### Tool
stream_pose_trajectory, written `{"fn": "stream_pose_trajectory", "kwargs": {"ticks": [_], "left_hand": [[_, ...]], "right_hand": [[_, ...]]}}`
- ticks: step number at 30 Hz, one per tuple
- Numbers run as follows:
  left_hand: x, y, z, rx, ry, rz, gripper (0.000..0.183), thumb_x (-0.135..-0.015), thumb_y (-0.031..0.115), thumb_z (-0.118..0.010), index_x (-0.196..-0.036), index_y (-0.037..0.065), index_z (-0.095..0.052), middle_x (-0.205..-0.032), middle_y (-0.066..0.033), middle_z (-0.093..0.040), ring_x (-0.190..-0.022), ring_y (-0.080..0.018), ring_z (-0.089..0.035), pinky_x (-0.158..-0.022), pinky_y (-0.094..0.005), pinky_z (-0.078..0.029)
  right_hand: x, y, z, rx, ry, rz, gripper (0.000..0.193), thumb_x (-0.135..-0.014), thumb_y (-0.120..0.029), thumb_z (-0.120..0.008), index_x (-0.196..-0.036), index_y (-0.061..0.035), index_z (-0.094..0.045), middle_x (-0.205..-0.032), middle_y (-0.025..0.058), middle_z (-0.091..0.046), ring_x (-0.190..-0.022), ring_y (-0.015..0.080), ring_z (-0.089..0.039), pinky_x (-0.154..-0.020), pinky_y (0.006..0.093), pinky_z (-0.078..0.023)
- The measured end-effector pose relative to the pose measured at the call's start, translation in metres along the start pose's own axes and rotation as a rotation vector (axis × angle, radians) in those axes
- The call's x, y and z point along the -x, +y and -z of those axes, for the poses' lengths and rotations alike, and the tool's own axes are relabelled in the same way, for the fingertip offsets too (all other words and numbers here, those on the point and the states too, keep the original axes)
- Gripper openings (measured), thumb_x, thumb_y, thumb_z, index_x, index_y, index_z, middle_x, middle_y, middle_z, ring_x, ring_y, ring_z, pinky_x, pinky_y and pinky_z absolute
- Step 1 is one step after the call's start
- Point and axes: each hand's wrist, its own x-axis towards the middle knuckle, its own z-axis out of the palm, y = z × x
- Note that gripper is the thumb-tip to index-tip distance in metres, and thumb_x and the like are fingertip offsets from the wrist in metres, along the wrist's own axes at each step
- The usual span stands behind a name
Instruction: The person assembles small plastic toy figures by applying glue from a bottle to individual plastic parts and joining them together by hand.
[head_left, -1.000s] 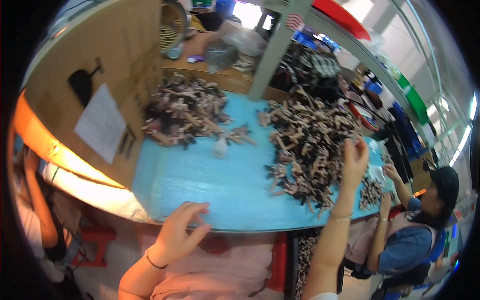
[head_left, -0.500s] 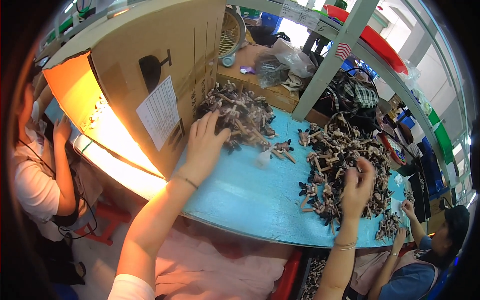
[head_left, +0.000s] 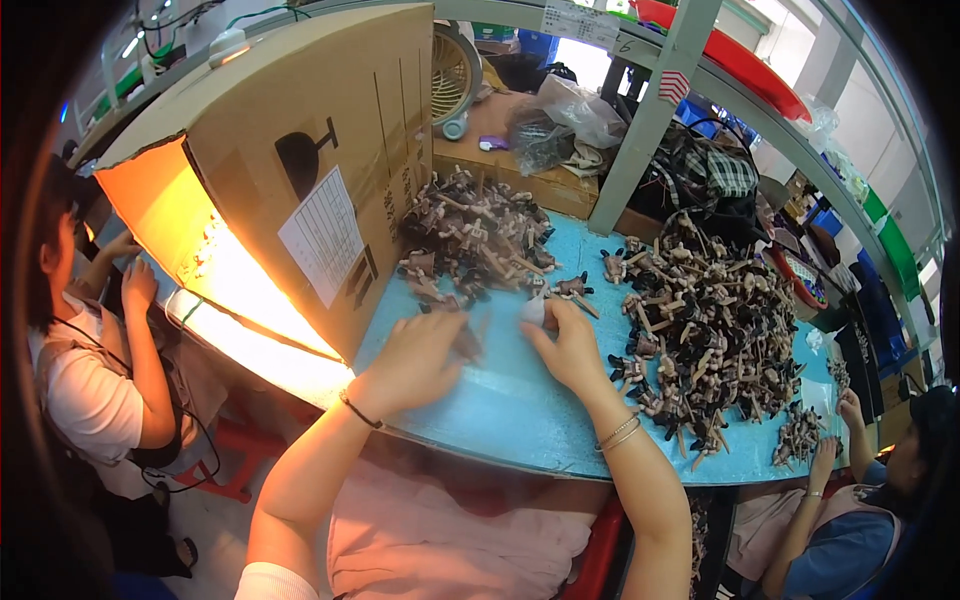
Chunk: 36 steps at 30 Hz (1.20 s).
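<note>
On the blue tabletop (head_left: 495, 385), my left hand (head_left: 412, 362) is closed on a small brown figurine (head_left: 468, 343), smeared by motion. To its right, my right hand (head_left: 568, 348) has its thumb and fingers around a small white rounded thing (head_left: 533, 311) with a narrow tip; its kind is not clear. Just beyond my hands lies a heap of small brown, beige and black figurines (head_left: 475, 225). One loose figurine (head_left: 574, 287) rests beside the white thing. A larger heap of the same figurines (head_left: 710, 330) spreads to the right.
A tall cardboard box (head_left: 300, 150), lit orange inside, stands at the left. A grey metal post (head_left: 650, 125) rises behind the table. One co-worker (head_left: 100, 370) sits at the left, another (head_left: 850, 520) at the right by a smaller figurine pile (head_left: 800, 435). A fan (head_left: 452, 75) stands behind.
My left hand has come back from the far heap toward me with a figurine. My right hand has left the right heap, moved left and taken hold of the white thing on the table.
</note>
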Motion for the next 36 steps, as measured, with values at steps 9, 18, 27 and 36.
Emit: {"fn": "stream_pose_trajectory", "kwargs": {"ticks": [9,18,27,36], "left_hand": [[-0.006,0.018,-0.014,-0.069,0.063,0.131,0.06,-0.068,0.025,-0.074,-0.115,-0.001,-0.047,-0.099,-0.0147,-0.054,-0.093,-0.0311,-0.051,-0.081,-0.0386,-0.039],[0.034,0.009,0.006,0.375,-0.245,0.361,0.043,-0.065,0.027,-0.077,-0.091,0.002,-0.053,-0.078,-0.0111,-0.056,-0.073,-0.0256,-0.055,-0.064,-0.0338,-0.044],[0.05,0.021,-0.009,1.261,0.182,0.535,0.023,-0.083,0.003,-0.058,-0.103,0.002,-0.046,-0.097,-0.0087,-0.057,-0.086,-0.0167,-0.06,-0.066,-0.0245,-0.049],[0.066,0.047,-0.004,1.103,0.341,0.243,0.025,-0.078,-0.007,-0.057,-0.101,0.0,-0.048,-0.106,-0.018,-0.056,-0.096,-0.0254,-0.058,-0.084,-0.0364,-0.049]], "right_hand": [[0.043,-0.036,0.035,-0.814,0.141,-0.243,0.021,-0.084,-0.01,-0.058,-0.099,0.0011,-0.049,-0.096,0.0126,-0.061,-0.084,0.0133,-0.059,-0.075,0.0269,-0.047],[0.11,-0.03,0.038,-1.205,0.389,-0.483,0.026,-0.091,-0.019,-0.052,-0.108,0.0,-0.05,-0.086,0.0047,-0.058,-0.069,0.0099,-0.052,-0.063,0.0224,-0.043],[0.112,-0.055,0.037,-1.353,0.362,-0.413,0.023,-0.091,-0.02,-0.05,-0.104,-0.001,-0.05,-0.08,0.0044,-0.055,-0.063,0.01,-0.047,-0.057,0.0229,-0.039],[0.112,-0.085,0.051,-1.015,0.531,-0.289,0.037,-0.084,-0.032,-0.062,-0.101,-0.0029,-0.048,-0.079,0.0032,-0.051,-0.063,0.0098,-0.043,-0.056,0.0223,-0.036]]}}
